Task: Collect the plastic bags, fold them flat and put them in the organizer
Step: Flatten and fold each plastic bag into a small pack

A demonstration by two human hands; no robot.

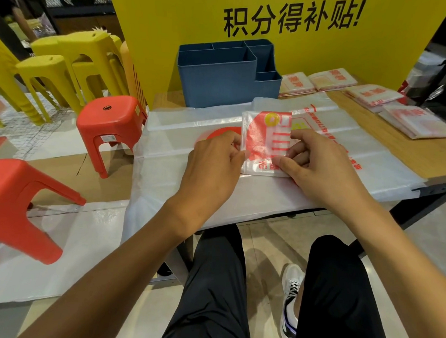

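Item 1, yellow board (284, 57) with black characters, standing upright behind everything I can see on the table. Item 2, wooden table (399, 149), its near half covered by item 3, a large flat bag (191, 167), translucent with red print, spread open and hanging over the left and front edges. Item 4, blue organizer (220, 75), several compartments, upright at the back of the table, touching the board; I see nothing inside it from this angle. Item 5, red stools, one (109, 124) just left of the table, another (18, 207) nearer me at the left edge. Item 6, yellow stools (68, 70), stacked, far left. Item 7, folded bags (371, 98), several flat packets laid in a loose row on the bare wood right of the organizer. Item 8, small bag (266, 142), folded to a compact rectangle, red and yellow print, lifted slightly above the flat bag, in front of the organizer. Item 9, left hand (214, 163), fingers curled, pinching the small bag's left edge. Item 10, right hand (318, 164), thumb and fingers clamped on its lower right corner.
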